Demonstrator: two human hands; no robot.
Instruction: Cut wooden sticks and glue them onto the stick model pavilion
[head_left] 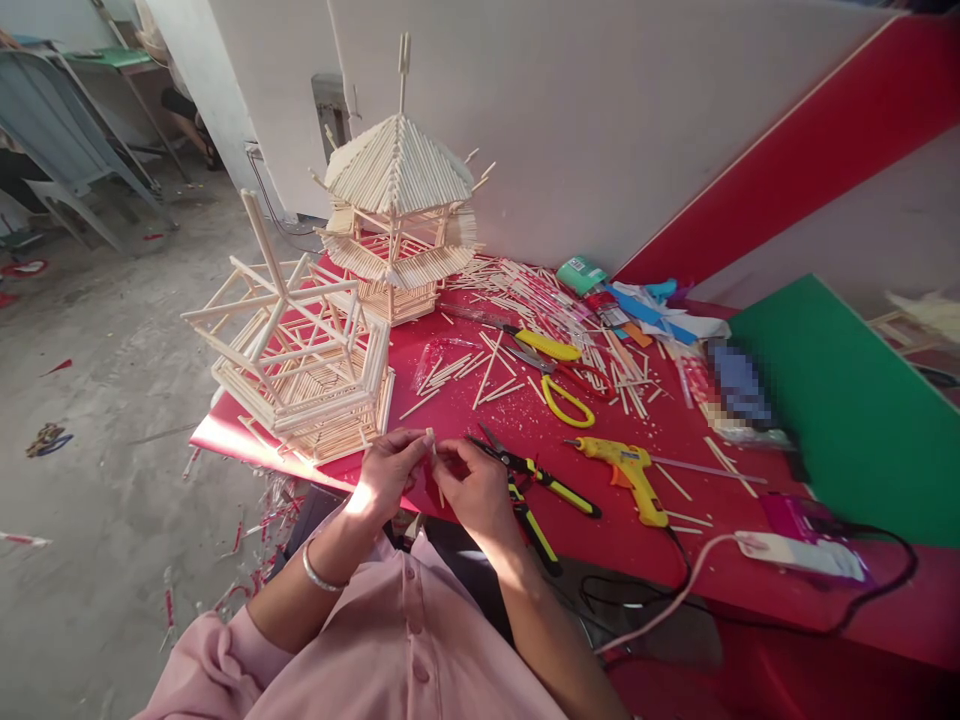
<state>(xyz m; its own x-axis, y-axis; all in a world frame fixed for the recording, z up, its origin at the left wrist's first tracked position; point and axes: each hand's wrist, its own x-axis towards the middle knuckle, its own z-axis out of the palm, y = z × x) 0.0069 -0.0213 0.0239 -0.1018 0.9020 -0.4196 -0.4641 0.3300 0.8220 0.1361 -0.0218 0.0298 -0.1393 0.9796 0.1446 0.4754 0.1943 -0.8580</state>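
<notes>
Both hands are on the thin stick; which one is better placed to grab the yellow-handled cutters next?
Right, probably. The right hand lies just beside the cutters, while the left hand is farther off, on the other side of the stick that both pinch.

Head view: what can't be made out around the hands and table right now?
1. Head view: the stick pinched by the left hand and right hand is mostly covered by fingers.
2. Head view: a pixelated patch on the table hides what lies there.
3. Head view: the green packet label is too small to read.
</notes>
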